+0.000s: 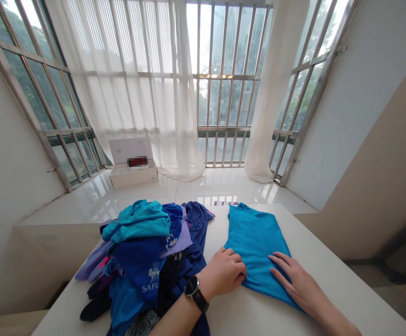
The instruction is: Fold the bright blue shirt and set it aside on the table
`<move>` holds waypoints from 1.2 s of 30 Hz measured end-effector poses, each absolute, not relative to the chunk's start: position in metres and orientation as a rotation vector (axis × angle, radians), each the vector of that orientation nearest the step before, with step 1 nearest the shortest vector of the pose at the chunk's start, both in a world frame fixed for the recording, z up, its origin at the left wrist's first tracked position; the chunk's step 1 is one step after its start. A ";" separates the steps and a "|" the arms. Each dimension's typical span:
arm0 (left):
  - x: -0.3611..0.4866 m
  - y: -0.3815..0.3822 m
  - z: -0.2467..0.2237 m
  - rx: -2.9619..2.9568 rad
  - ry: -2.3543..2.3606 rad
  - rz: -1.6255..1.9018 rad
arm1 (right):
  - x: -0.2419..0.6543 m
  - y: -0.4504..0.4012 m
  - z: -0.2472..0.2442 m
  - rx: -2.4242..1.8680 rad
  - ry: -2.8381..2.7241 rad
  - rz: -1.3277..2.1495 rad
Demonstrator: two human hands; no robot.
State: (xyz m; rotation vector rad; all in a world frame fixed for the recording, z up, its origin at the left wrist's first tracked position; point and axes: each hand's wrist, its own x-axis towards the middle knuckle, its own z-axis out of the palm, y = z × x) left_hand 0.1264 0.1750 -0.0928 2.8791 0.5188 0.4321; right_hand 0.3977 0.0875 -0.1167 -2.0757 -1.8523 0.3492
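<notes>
- Head view: a turquoise shirt point(255, 247) lies flat, folded lengthwise, on a white table point(342, 298), toward the table's right side
- Right hand point(302, 284): open, palm down, fingers spread on the shirt's right side, gripping nothing
- Left hand point(222, 273): fingers curled against the shirt's left edge, a black wristwatch point(193, 291) on the wrist; whether it pinches the cloth cannot be told
- Just left of the left hand, a heap of clothes point(136, 261) in blues and purples, including a navy top point(143, 266) printed with white lettering
- Beyond the table, an open white box point(133, 175) holding a blurred red object point(137, 162) sits on a glossy white floor point(223, 186), before sheer white curtains point(126, 84) and barred windows point(227, 93)
</notes>
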 end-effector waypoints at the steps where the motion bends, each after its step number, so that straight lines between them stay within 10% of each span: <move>1: 0.125 0.178 -0.092 2.869 0.547 0.425 | 0.398 0.084 -0.117 -2.102 -1.841 0.355; 17: 0.111 0.172 -0.071 2.773 0.950 0.521 | 0.312 0.034 -0.102 -2.022 -1.860 0.387; 24: 0.107 0.160 -0.066 2.624 0.263 0.267 | 0.392 0.039 -0.126 -2.104 -1.862 0.056; 36: 0.104 0.174 -0.072 2.771 0.705 0.291 | 0.409 0.060 -0.155 -2.498 -1.640 0.022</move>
